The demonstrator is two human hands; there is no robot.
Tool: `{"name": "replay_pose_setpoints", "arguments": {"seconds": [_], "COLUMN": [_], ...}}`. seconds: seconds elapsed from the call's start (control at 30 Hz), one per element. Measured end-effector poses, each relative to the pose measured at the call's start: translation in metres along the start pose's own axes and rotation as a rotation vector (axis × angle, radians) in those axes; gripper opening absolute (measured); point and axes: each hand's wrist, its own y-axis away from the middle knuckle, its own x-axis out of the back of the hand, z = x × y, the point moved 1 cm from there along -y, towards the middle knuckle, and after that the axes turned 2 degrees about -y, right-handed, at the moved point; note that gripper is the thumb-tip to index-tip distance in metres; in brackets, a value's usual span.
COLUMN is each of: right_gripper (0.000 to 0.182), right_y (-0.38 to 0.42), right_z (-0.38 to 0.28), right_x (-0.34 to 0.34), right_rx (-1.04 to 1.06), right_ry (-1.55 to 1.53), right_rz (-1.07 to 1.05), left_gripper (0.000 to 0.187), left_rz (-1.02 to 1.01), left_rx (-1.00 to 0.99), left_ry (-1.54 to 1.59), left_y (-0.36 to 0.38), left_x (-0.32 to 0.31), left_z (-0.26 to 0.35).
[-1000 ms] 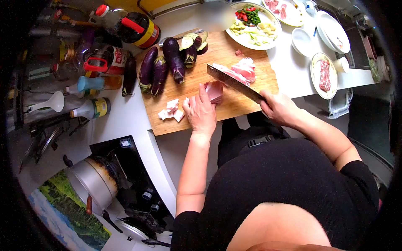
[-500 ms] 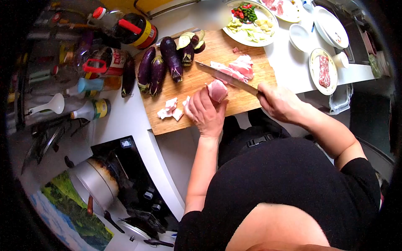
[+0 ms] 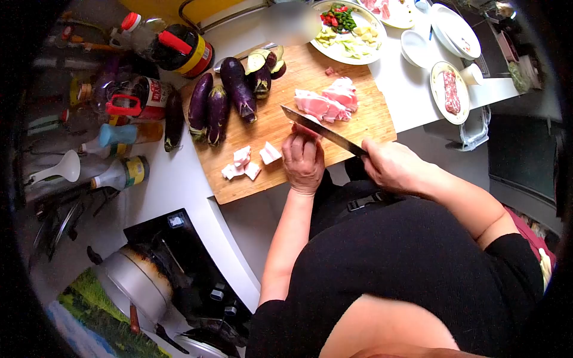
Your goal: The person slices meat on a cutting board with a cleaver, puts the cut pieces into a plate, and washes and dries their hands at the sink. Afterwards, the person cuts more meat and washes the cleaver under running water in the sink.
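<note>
My right hand (image 3: 391, 167) grips the handle of a kitchen knife (image 3: 325, 130), whose blade crosses over the near part of a wooden cutting board (image 3: 280, 134). My left hand (image 3: 303, 161) is closed on a piece of raw meat (image 3: 304, 130), its fingers curled right by the blade, which partly covers the meat. Sliced pink meat (image 3: 328, 100) lies beyond the knife. White fatty chunks (image 3: 242, 164) rest left of my left hand. Several purple eggplants (image 3: 239, 89) lie toward the board's far left, with cut eggplant pieces (image 3: 261, 61) beside them.
A plate of chopped peppers and pale slices (image 3: 352, 56) stands behind the board. To the right are a white bowl (image 3: 416, 48) and an oval plate with meat (image 3: 440, 98). Bottles (image 3: 140, 98) crowd the left; a pot (image 3: 134, 286) sits by the black stove (image 3: 191, 238).
My left hand has drawn its fingers in behind the meat and turned it lower under the blade. The knife has come nearer to those fingers. The whole view has shifted slightly.
</note>
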Motion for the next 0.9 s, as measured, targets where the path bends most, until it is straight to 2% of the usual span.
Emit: {"name": "replay_pose_setpoints", "arguments": {"seconds": [0.1, 0.23, 0.47, 0.57, 0.77, 0.9], "right_gripper": [0.019, 0.02, 0.022, 0.018, 0.017, 0.018], "right_y": [0.003, -0.009, -0.037, -0.049, -0.062, -0.075], "right_z": [-0.015, -0.021, -0.024, -0.026, -0.02, -0.019], "right_x": [0.013, 0.01, -0.003, -0.005, -0.033, -0.045], "right_rx": [-0.12, -0.126, -0.083, -0.196, -0.135, -0.123], "right_ry": [0.001, -0.03, -0.065, -0.095, -0.089, -0.106], "right_rz": [-0.079, -0.076, -0.02, -0.107, 0.094, 0.138], "left_gripper": [0.021, 0.017, 0.022, 0.022, 0.021, 0.023], "left_rz": [0.056, 0.047, 0.013, 0.013, 0.047, 0.02], "left_rx": [0.051, 0.1, 0.128, 0.149, 0.118, 0.111], "left_ry": [0.1, 0.215, 0.213, 0.244, 0.264, 0.258], "left_y": [0.001, 0.002, 0.003, 0.002, 0.001, 0.003], "left_x": [-0.001, 0.002, 0.004, 0.003, 0.003, 0.003], "left_z": [-0.005, -0.01, -0.01, -0.011, -0.013, -0.012]}}
